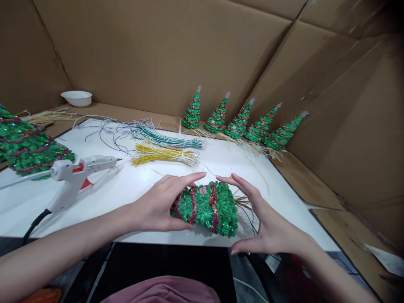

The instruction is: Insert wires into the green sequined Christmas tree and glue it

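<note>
A small green glitter tree [206, 207] with red bands lies on its side on the white tabletop [132, 187], its tip pointing left and wires [244, 204] sticking out of its base at the right. My left hand [160, 206] cups its tip end, fingers and thumb around it. My right hand [261, 219] curves around the base end, fingers spread, barely touching or just clear of the tree.
A white glue gun [77, 174] stands at the left, its cord trailing off the table. Bundles of yellow [164, 155] and green wires [167, 139] lie beyond. Several finished trees [240, 122] lean against the cardboard wall. A white bowl [76, 98] and larger green trees [25, 145] sit left.
</note>
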Demonstrator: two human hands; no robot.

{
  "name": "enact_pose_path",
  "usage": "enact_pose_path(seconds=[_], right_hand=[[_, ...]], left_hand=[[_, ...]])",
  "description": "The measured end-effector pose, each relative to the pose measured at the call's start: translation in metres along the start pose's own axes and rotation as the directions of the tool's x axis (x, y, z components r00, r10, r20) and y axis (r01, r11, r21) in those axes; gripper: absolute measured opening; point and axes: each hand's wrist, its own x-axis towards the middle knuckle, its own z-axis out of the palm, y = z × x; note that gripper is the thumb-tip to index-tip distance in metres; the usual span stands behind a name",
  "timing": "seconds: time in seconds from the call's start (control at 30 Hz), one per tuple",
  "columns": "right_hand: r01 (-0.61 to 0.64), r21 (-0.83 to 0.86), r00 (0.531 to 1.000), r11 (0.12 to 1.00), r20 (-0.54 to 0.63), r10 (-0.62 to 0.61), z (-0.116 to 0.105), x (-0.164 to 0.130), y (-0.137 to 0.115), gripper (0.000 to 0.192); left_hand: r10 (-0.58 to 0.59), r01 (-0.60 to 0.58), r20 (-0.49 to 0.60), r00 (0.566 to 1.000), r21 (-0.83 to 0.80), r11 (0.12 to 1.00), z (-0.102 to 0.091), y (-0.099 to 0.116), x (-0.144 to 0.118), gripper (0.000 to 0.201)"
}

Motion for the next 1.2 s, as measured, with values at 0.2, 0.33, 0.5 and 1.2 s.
enact_pose_path(seconds=[0.2,0.33,0.5,1.2], right_hand=[[-0.021,0.013,0.999,1.000,-0.029,0.021,0.004,0.000,0.000,0.117],[-0.036,0.000,0.998,0.999,-0.043,0.036,0.006,-0.001,0.000,0.113],[0.012,-0.021,0.995,1.000,-0.097,-0.014,0.009,-0.001,0.001,0.111],[0.215,-0.002,0.956,0.977,-0.205,-0.211,0.019,-0.004,-0.002,0.101]], left_hand=[[0.155,-0.148,-0.035,0.987,0.150,0.978,0.002,0.000,0.000,0.080],[0.166,-0.159,-0.024,0.986,0.188,0.969,0.003,0.000,-0.001,0.075],[0.190,-0.185,-0.002,0.982,0.229,0.956,0.005,-0.002,-0.002,0.071],[0.282,-0.270,0.010,0.959,0.322,0.908,0.012,-0.004,-0.005,0.075]])
